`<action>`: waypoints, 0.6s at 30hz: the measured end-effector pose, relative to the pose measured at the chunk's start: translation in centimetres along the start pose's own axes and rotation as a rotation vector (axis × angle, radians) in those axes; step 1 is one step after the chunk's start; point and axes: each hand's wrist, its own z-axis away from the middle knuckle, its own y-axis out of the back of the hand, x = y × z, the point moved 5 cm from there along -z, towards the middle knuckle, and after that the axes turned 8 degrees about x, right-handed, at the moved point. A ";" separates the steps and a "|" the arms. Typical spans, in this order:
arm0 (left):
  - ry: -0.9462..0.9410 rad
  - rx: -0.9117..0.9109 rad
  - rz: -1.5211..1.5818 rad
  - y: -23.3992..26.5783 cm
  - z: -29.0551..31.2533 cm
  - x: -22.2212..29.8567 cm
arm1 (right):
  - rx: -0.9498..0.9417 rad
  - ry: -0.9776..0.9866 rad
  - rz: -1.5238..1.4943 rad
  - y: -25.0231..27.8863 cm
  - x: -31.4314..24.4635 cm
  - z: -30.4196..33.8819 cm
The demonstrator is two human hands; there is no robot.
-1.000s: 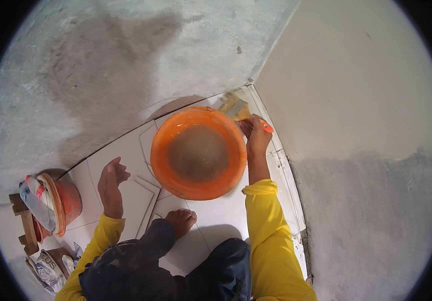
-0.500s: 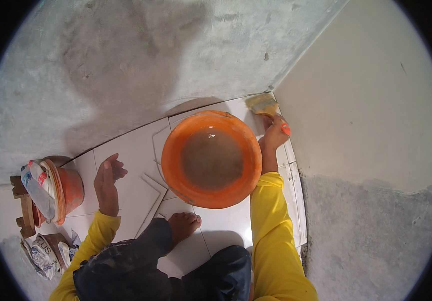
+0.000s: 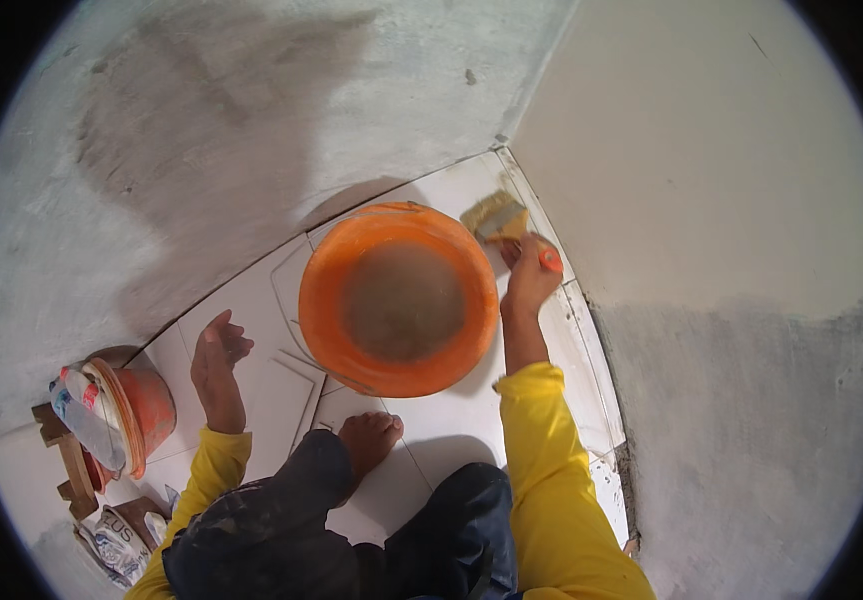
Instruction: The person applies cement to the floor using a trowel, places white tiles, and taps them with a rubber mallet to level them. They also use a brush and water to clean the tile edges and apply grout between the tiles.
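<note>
My right hand (image 3: 531, 282) is closed around the handle of a wide flat brush (image 3: 497, 217) with pale bristles and an orange-red handle end. The bristles are over the white floor tiles, close to the far right rim of an orange bucket (image 3: 323, 300). Murky grey-brown liquid (image 3: 403, 300) lies inside that bucket. Left of it, my left hand (image 3: 218, 372) hovers above the tiles, fingers loosely bent and apart, holding nothing.
Grey plastered walls (image 3: 421, 90) meet at the far right corner. At the left stand stacked orange buckets (image 3: 151, 405) with a plastic bottle (image 3: 86, 420), a wooden piece (image 3: 73, 465) and a printed sack (image 3: 116, 545). A thin angled strip (image 3: 303, 385) lies on the tiles.
My right hand has drawn the brush away from the wall corner, back toward me. My left hand keeps its loose pose. The view has shifted slightly.
</note>
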 end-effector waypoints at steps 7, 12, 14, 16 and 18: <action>-0.029 -0.061 0.012 -1.7 0.2 0.4 | 0.137 -0.041 0.052 16.7 -3.6 5.1; -0.036 -0.063 0.039 -2.5 0.8 0.8 | 0.301 -0.044 0.120 29.4 -5.5 9.0; -0.017 -0.073 0.063 -3.0 1.1 0.5 | 0.389 -0.011 0.158 35.0 -6.9 10.5; -0.001 -0.077 0.089 -3.0 1.0 0.4 | 0.476 0.064 0.270 39.3 -9.0 12.1; -0.027 -0.079 0.088 -2.9 0.8 0.8 | 0.511 0.200 0.442 38.4 -12.3 14.0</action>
